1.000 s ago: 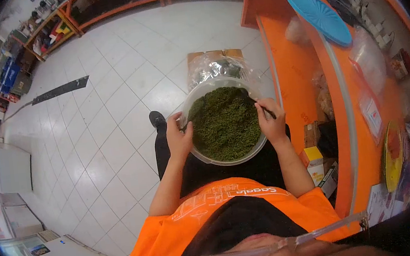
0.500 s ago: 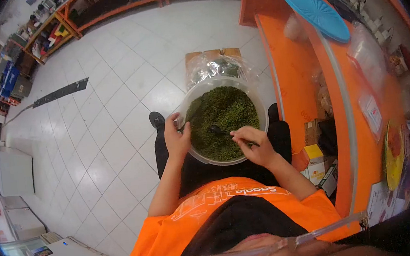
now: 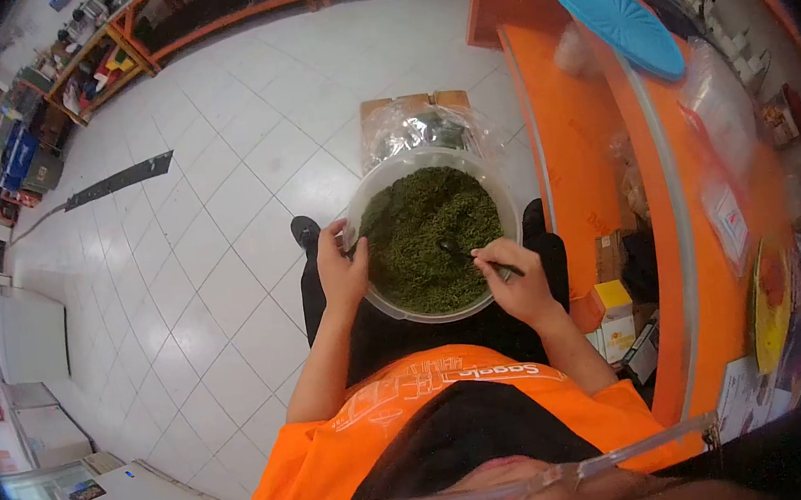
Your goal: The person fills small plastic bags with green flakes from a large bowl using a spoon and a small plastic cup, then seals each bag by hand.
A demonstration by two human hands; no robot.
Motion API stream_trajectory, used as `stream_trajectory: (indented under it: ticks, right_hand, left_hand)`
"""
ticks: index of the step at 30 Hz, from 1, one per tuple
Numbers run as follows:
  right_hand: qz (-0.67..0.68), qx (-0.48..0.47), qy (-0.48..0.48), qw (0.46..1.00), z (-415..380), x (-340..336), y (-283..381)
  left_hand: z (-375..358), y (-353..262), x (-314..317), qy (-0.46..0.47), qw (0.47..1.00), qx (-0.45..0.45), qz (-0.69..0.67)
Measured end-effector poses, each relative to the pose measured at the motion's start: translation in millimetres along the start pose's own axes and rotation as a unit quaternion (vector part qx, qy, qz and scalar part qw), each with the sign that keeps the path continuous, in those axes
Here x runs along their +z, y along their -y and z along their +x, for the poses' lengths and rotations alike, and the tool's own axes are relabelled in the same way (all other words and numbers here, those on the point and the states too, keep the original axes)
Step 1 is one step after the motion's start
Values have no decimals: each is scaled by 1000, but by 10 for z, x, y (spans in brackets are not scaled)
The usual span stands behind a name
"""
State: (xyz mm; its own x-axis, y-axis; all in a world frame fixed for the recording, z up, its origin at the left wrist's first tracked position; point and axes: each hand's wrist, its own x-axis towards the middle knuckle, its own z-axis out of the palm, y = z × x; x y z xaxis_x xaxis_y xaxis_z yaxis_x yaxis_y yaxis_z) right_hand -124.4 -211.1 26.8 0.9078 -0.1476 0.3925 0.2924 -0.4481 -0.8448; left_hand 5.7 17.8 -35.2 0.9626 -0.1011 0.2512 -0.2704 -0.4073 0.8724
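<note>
A round, pale translucent tub [image 3: 439,318] sits between my legs, holding loose green material [image 3: 417,219] that looks like chopped leaves. My left hand [image 3: 342,264] grips the tub's left rim, thumb on the inner side and fingers outside. In my right hand [image 3: 513,275] is the handle of a dark spoon [image 3: 448,245], held in a pinch above the right part of the tub. The spoon's head rests in the green material near the middle.
Behind the tub, a clear plastic bag [image 3: 408,132] lies on a wooden stool [image 3: 443,99]. Orange shelving [image 3: 555,136] stands close on the right, with a blue lid [image 3: 616,24] on top. A yellow-and-white box [image 3: 614,310] is on its lower level. Tiled floor [image 3: 209,192] extends left.
My right hand and the spoon have moved to the right across the green material. My left hand stays on the rim, almost unmoved.
</note>
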Motion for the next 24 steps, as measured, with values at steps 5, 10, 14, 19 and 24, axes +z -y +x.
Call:
stream_trajectory:
  ticks: [5,10,14,19,24]
  right_hand:
    - [80,10,-22,996,72,-54,39]
    - [-36,165,18,985,182,-262,-24]
    - [17,175,-24,984,146,-404,-141]
    - [68,156,142,975,148,-540,73]
    - [-52,185,33,981,189,-552,-74]
  left_hand:
    - [-8,-73,-21,7,1000,-8,12]
    - [-3,-9,0,-6,1000,7,2]
    - [-7,-17,-11,-4,1000,3,16]
    - [-5,10,6,-2,1000,-4,6]
    - [-13,8,0,-6,1000,11,-6]
